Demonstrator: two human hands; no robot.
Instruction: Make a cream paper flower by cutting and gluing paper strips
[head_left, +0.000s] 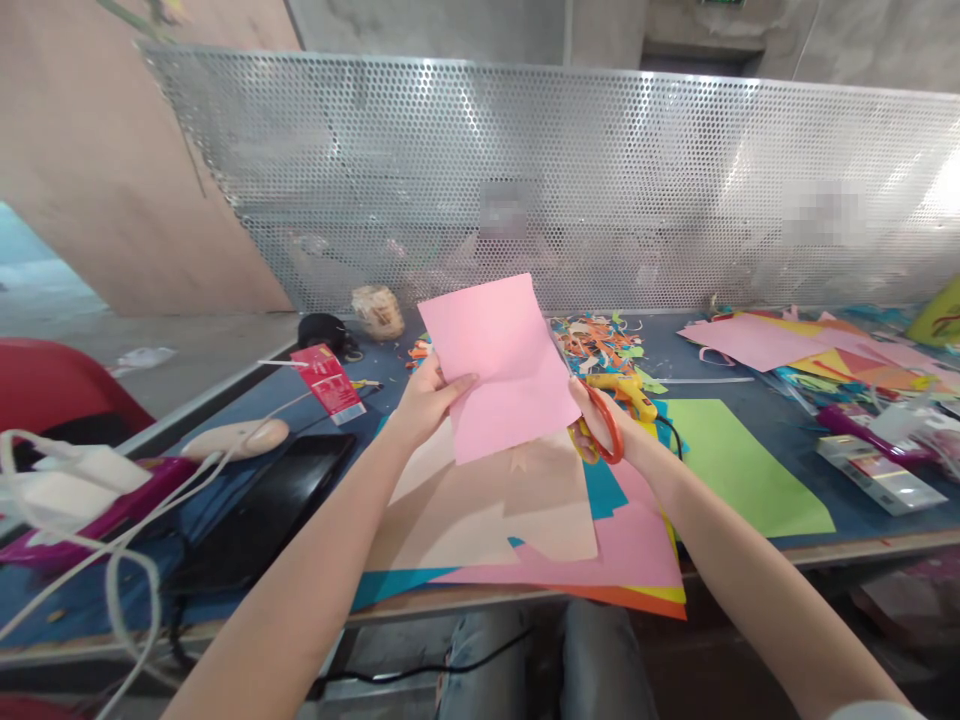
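A sheet of pink paper (499, 360) is held up above the table, its left edge pinched in my left hand (431, 400) with the thumb across the front. My right hand (604, 415) grips a pair of scissors (611, 430) with orange and yellow handles at the sheet's right edge. The blades are mostly hidden behind the paper, so I cannot tell how far apart they stand. Beneath lies a stack of coloured sheets, a pale cream sheet (487, 520) on top and pink, blue, yellow and orange ones under it. A yellow glue gun (626, 392) rests just beyond my right hand.
Paper scraps (600, 340) pile up against the perforated metal screen (525, 130). A green sheet (742, 465) and more coloured paper (757, 340) lie to the right. At left are a black phone-like device (274, 500), a red tag (328, 383) and white cables (112, 580).
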